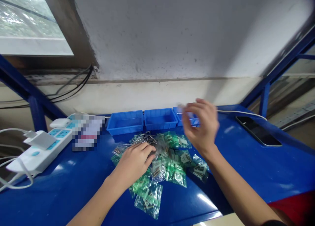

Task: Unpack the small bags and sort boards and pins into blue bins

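Observation:
My left hand [139, 158] rests over a pile of small clear and green plastic bags [176, 171] of hardware. Its fingers curl down with thumb and forefinger close together, and whatever lies between them is hidden. Right behind its fingertips is a heap of loose dark screws or pins [148, 137]. My right hand [201, 125] is raised above the right side of the pile, in front of the rightmost blue bin [195, 121]. Thumb and fingers close in a pinch, smeared by motion, and a faint pale bit shows at the fingertips, too blurred to name.
Two more blue bins, one at left [125, 129] and one in the middle [161, 124], line the wall. A white power strip [36, 157] with chargers and a pixelated item [88, 132] lie left. A black phone [258, 130] lies right, near a white cable [241, 112].

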The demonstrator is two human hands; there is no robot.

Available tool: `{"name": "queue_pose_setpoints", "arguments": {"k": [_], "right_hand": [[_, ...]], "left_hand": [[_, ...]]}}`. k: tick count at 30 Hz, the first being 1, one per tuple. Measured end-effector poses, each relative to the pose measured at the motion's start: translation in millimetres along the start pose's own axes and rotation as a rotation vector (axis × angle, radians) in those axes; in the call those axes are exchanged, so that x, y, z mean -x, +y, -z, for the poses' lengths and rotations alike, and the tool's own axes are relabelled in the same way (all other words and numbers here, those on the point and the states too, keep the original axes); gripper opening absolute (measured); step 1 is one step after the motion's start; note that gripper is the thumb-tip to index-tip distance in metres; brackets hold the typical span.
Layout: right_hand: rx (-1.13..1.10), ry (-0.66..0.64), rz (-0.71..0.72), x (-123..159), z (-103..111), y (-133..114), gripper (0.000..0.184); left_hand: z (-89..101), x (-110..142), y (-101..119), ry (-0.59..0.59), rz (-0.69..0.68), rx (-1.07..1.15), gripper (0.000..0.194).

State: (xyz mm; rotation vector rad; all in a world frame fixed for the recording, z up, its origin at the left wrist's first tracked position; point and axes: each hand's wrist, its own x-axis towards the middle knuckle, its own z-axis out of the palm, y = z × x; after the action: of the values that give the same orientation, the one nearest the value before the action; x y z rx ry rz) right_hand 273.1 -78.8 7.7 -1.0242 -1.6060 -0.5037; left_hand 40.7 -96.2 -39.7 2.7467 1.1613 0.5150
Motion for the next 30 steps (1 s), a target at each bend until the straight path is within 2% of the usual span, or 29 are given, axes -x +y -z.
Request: {"name": "queue_pose_setpoints", "arguments": {"k": [2, 4, 6, 8, 9, 11, 14, 17, 20, 22, 23, 26, 28, 30], "right_hand": [[0.047, -0.295, -0.06, 11, -8, 3, 0.04], [0.036, -0.411, -0.147, 24, -12, 5, 0.055], [-0.019, -0.374, -0.234, 32, -11, 3, 0.053], [-0.114, -0.331, -0.331, 34, -9, -2, 0.037], [-0.19, -0.351, -0.402, 35, -8, -7, 0.029], [-0.412, -0.466, -0.589, 36, -8, -19, 0.023], [-0.857, -0.628, -0.861, 41, -12, -42, 0.032], [-1.143, -0.611, -1.035, 48, -18, -57, 0.028], [-1.148, -0.542, -1.143, 52, -21, -58, 0.02], [-1.069, -0.507, -1.11, 52, -22, -54, 0.016], [-1.001, -0.496, -1.047, 53, -22, -52, 0.014], [-0.731, -0.453, -0.696, 54, -19, -49, 0.009], [-0.59, -0.422, -0.453, 55, -17, -49, 0.016], [-0.518, -0.41, -0.303, 58, -15, -52, 0.024]], "left_hand": [[1.7, 0, 0, -0.003, -0.014, 0.007, 0.018], [3.6, -1, 1, 0.015, -0.011, 0.017, 0.019], [5.4, -1, 1, 0.076, 0.035, 0.045, 0.017], [7.7, -1, 2, 0.194, 0.106, 0.091, 0.014], [9.1, -1, 2, 0.271, 0.137, 0.114, 0.012], [11.8, -1, 3, 0.434, 0.161, 0.147, 0.009], [12.6, -1, 7, 0.589, 0.068, 0.173, 0.012], [6.8, -1, 13, 0.58, -0.087, 0.189, 0.016], [-0.6, -1, 16, 0.497, -0.161, 0.216, 0.018], [-2.2, -1, 16, 0.433, -0.137, 0.246, 0.018], [-1.6, -1, 16, 0.405, -0.099, 0.27, 0.017], [2.7, -3, 12, 0.312, 0.087, 0.429, 0.013], [4.5, -4, 9, 0.246, 0.245, 0.619, 0.023], [3.9, -5, 6, 0.204, 0.38, 0.814, 0.028]]}}
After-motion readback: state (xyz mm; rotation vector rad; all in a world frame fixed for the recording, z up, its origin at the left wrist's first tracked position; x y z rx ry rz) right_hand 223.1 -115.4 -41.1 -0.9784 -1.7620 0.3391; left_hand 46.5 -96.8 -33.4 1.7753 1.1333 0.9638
